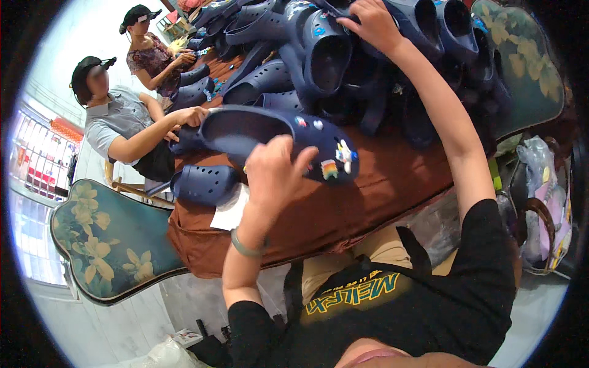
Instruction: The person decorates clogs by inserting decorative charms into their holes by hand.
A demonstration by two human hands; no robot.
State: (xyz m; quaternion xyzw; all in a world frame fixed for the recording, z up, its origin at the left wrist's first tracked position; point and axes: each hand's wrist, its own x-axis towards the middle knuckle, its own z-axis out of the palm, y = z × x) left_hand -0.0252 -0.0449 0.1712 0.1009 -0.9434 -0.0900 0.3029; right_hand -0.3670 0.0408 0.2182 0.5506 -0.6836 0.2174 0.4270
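Observation:
A navy clog (245, 132) with small charms on its toe lies tilted before me. My left hand (270, 172), slightly blurred, is closed at its near side, fingers bent over the rim and thumb pointing right; the hand hides part of the clog. A co-worker's hand (195, 116) is at the heel end. My right hand (374, 24) reaches to the far pile of navy clogs (328, 58), thumb and fingers apart above them. Another navy clog (205, 184) rests left of my left hand, beside a white paper (231, 208).
A brown cloth (392, 178) covers the table. Two people sit along its left side, one nearer (116, 116), one farther (150, 58). Floral-patterned chair backs stand at left (110, 239) and right (521, 67). Plastic bags (540, 184) are at the right.

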